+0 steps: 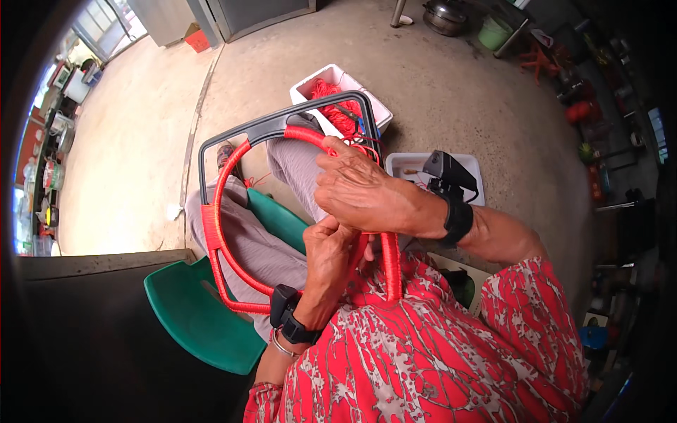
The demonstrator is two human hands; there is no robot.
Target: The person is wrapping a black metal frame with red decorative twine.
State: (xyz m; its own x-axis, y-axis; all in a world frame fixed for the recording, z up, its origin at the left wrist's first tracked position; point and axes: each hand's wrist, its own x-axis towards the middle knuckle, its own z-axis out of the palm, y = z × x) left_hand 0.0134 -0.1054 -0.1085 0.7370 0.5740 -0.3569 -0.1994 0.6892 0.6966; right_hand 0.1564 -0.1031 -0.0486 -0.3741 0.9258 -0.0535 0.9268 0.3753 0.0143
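Note:
Across my lap rests a black rectangular frame point(289, 111) with a ring inside it. Red cord is wound tightly over the ring point(227, 185) and over the frame's near and left parts; the far edge shows bare black. My left hand point(326, 257) is closed at the ring's right side, its fingertips partly hidden behind red wrapping. Just above it, my right hand point(356, 189) is closed in a pinch at the ring's upper right, where a thin loop of red cord point(367, 146) sticks out. The right fingertips are mostly covered by the hand itself.
Beyond the frame stands a white foam box point(384, 116) holding tangled red cord point(326, 90) and a tool. A white tray point(471, 163) lies to its right. Under me is a green chair point(204, 317). Pots and a green bucket point(493, 33) stand at the far right.

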